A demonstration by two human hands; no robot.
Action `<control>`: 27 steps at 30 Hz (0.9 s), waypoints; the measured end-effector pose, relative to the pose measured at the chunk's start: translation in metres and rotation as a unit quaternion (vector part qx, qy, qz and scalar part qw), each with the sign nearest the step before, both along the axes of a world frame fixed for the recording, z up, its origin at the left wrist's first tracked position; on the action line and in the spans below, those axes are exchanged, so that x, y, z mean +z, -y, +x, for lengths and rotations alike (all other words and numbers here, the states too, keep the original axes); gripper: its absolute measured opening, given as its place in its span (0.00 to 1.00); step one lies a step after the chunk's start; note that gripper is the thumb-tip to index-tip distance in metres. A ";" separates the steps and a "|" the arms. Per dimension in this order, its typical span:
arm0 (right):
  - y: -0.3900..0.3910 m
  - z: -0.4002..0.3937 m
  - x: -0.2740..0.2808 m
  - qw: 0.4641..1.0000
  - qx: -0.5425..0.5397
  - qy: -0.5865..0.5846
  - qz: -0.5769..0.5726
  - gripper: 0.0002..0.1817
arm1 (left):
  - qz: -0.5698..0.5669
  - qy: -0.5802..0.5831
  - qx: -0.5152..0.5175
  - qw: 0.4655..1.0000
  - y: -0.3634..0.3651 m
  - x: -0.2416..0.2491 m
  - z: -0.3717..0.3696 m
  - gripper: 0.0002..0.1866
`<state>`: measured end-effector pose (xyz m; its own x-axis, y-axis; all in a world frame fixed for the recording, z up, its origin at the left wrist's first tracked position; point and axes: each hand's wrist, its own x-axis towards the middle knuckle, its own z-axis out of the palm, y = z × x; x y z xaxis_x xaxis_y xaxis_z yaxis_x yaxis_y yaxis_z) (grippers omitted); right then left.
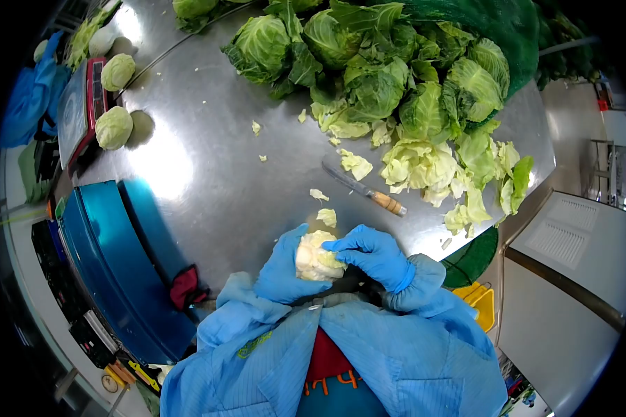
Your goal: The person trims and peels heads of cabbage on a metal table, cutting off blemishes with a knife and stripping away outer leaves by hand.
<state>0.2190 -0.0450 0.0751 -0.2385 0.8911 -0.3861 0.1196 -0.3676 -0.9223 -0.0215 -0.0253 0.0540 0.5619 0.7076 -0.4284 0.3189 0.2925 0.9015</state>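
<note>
Head view: my left hand (283,267) cups the pale cabbage (313,259) from 9 o'clock, while my right hand (374,256), nearer the knife (359,185), touches it from 3, whether pinching I cannot tell. At 1 o'clock the knife lies, handle toward 4, on the metal table (209,167), heaped cabbages (379,87) beyond, blue container (111,250) at 9.

Vegetable-preparation workroom, likely commercial. Metal desk (215,149) carries heaped cabbages (375,87), loose leaves (355,165), a wooden-handled knife (363,187); what looks like a scale (96,90) at one side. Blue gloves (379,258) and work coat (257,365) worn.
</note>
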 end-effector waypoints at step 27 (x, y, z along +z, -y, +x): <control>0.000 -0.008 -0.016 0.935 0.042 0.221 0.272 0.21 | -0.155 0.105 0.124 0.975 -0.006 0.004 0.006 0.60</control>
<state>0.2108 -0.0447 0.0593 -0.2408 0.9697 0.0424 0.5416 0.1705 -0.8231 -0.0157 -0.0190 0.0576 0.4886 0.6880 -0.5365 0.0219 0.6050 0.7959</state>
